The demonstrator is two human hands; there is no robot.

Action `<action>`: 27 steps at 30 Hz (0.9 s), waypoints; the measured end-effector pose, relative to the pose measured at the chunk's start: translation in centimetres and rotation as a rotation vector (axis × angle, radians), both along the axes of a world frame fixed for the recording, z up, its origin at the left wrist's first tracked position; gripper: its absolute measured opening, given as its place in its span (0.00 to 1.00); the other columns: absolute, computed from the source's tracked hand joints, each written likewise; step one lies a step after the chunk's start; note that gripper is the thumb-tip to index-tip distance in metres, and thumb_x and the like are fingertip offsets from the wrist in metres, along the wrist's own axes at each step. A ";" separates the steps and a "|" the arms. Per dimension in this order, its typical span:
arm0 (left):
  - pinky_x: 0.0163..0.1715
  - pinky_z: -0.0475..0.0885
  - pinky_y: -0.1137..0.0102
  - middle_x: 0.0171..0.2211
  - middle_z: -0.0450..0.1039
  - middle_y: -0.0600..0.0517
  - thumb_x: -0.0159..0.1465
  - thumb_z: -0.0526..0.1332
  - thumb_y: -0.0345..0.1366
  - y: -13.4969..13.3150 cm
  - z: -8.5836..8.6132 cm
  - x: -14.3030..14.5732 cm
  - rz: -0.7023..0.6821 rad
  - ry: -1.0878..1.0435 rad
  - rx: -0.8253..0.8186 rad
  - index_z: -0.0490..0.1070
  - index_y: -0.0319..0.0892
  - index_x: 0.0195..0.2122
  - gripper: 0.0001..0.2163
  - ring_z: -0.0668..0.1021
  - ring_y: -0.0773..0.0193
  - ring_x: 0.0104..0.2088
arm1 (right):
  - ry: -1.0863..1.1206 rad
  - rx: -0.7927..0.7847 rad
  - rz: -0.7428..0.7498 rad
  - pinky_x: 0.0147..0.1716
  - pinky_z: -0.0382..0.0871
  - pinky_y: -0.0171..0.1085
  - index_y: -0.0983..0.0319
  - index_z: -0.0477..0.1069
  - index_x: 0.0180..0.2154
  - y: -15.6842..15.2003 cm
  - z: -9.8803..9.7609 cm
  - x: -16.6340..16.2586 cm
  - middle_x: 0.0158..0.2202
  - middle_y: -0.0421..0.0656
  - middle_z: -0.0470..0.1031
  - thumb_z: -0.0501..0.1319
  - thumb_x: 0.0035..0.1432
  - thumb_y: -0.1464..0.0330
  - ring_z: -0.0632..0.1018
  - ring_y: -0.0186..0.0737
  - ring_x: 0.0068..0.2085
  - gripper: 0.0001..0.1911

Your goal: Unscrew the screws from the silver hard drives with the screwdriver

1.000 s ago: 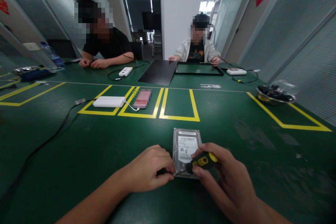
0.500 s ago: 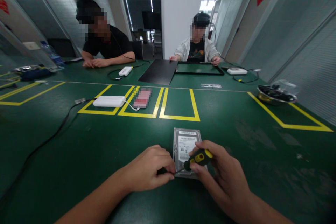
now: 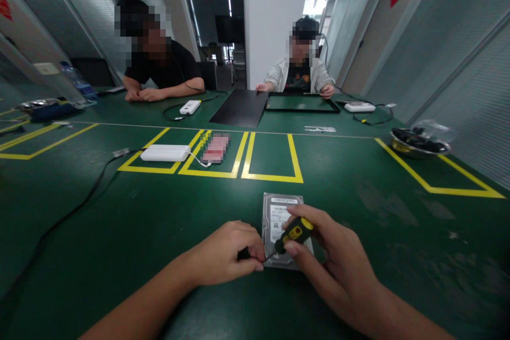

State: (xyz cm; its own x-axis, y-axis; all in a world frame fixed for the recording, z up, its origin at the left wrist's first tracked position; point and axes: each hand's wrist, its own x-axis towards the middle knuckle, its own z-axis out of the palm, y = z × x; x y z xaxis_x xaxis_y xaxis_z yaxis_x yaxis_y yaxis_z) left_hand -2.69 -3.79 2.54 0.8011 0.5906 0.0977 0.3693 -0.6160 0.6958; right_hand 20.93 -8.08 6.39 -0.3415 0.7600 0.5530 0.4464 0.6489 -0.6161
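A silver hard drive with a white label lies flat on the green table in front of me. My right hand is closed round a small screwdriver with a yellow and black handle, its tip pointing down-left at the drive's near left corner. My left hand is curled with fingers pinched together at that same corner, touching the drive's left edge beside the screwdriver tip. What the left fingers pinch is hidden.
Yellow taped boxes mark the table beyond the drive. A white power bank with a cable and a pink item lie there. Two other people sit at the far side with a black panel and frame. A metal bowl stands right.
My right hand has tilted the screwdriver handle up and to the left, nearer the drive's label. The left hand and the drive have stayed put.
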 end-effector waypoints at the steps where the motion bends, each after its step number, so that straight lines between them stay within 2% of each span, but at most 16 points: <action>1: 0.40 0.66 0.70 0.33 0.75 0.55 0.63 0.66 0.32 0.1 0.0 0.0 0.001 -0.002 -0.018 0.74 0.42 0.36 0.03 0.76 0.64 0.36 | 0.009 0.004 0.011 0.39 0.69 0.28 0.60 0.64 0.56 0.1 0.3 -0.1 0.42 0.39 0.73 0.60 0.65 0.69 0.75 0.29 0.38 0.18; 5: 0.38 0.65 0.72 0.32 0.74 0.56 0.63 0.67 0.32 0.3 0.2 0.0 0.006 -0.002 -0.063 0.74 0.42 0.35 0.03 0.75 0.65 0.35 | 0.068 0.003 0.057 0.36 0.69 0.29 0.60 0.69 0.51 0.6 1.7 -0.5 0.42 0.40 0.71 0.60 0.66 0.67 0.74 0.30 0.38 0.13; 9: 0.38 0.65 0.71 0.33 0.75 0.55 0.63 0.67 0.33 0.5 0.2 0.0 0.011 -0.009 -0.086 0.74 0.41 0.35 0.03 0.75 0.64 0.35 | 0.066 -0.024 0.099 0.34 0.67 0.29 0.62 0.71 0.49 1.0 2.8 -1.0 0.39 0.40 0.70 0.60 0.65 0.71 0.72 0.28 0.36 0.11; 18: 0.39 0.67 0.70 0.33 0.75 0.54 0.63 0.65 0.32 0.6 -0.5 0.0 -0.001 -0.063 -0.121 0.74 0.41 0.37 0.02 0.76 0.64 0.35 | -0.014 -0.116 0.230 0.33 0.64 0.28 0.59 0.67 0.47 0.8 4.5 -1.0 0.35 0.34 0.70 0.61 0.61 0.74 0.70 0.26 0.33 0.13; 22: 0.38 0.68 0.71 0.33 0.75 0.54 0.63 0.64 0.32 0.6 0.0 0.1 0.003 -0.046 -0.138 0.73 0.40 0.36 0.02 0.76 0.64 0.34 | -0.048 -0.113 0.221 0.35 0.63 0.30 0.58 0.66 0.47 0.9 5.1 -1.3 0.37 0.33 0.71 0.60 0.61 0.75 0.71 0.27 0.35 0.13; 27: 0.39 0.68 0.70 0.35 0.75 0.53 0.63 0.64 0.34 0.5 0.1 0.1 0.039 -0.042 -0.163 0.72 0.40 0.37 0.04 0.76 0.63 0.36 | -0.064 -0.164 0.203 0.34 0.61 0.31 0.59 0.68 0.43 1.3 5.5 -1.8 0.38 0.36 0.70 0.64 0.62 0.71 0.70 0.30 0.36 0.08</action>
